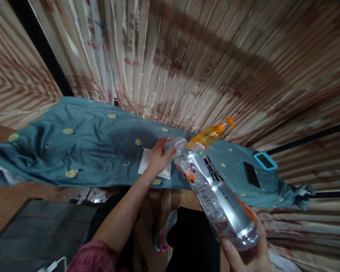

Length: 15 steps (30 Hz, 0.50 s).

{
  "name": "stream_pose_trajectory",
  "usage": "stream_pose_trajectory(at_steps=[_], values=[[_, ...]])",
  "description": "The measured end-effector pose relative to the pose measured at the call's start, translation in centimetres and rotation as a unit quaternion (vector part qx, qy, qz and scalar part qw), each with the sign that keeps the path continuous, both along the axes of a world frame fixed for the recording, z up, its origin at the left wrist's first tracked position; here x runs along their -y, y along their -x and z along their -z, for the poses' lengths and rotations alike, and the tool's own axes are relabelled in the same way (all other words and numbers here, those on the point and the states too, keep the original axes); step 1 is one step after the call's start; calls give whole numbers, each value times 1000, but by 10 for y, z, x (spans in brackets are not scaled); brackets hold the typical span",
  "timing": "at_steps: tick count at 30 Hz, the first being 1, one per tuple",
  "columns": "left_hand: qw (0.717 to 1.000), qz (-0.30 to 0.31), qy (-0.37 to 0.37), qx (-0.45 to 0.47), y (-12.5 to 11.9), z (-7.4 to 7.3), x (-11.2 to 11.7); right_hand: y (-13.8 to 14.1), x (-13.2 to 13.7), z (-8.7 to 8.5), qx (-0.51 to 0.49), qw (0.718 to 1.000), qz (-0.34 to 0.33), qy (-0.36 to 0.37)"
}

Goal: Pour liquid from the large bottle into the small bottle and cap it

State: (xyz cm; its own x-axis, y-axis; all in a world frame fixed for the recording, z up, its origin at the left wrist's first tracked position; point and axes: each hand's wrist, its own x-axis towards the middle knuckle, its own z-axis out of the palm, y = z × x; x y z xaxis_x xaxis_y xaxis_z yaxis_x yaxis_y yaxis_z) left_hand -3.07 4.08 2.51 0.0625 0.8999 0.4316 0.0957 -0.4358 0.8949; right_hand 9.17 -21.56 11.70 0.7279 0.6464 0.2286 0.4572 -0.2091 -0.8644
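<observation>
My right hand [248, 253] grips the base of a clear plastic bottle [215, 192] with a silver label, tilted so its neck points up and to the left. My left hand [158, 156] is closed around the bottle's clear cap end [174, 145]. Both hands hover over a board covered in teal cloth [82, 145] with yellow dots. A white folded paper [146, 162] lies on the cloth just under my left hand. Behind the bottle lies an orange spray bottle [211, 134] on its side.
A black phone [251, 174] and a small device in a blue case [265, 161] lie on the cloth at the right. Striped curtains [187, 56] hang behind. A dark grey surface [39, 230] with a white cable sits lower left. My shoe [166, 232] shows on the wooden floor.
</observation>
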Motion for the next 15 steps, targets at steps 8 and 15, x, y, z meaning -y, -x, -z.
stream_pose_trajectory(at_steps=[8, 15], values=[[1000, -1, -1, -4, 0, 1, -1, -1, -1, 0, 11, 1000, 7, -3], [1000, -6, 9, -6, 0, 2, -1, -4, 2, 6, 51, 998, -17, -13]])
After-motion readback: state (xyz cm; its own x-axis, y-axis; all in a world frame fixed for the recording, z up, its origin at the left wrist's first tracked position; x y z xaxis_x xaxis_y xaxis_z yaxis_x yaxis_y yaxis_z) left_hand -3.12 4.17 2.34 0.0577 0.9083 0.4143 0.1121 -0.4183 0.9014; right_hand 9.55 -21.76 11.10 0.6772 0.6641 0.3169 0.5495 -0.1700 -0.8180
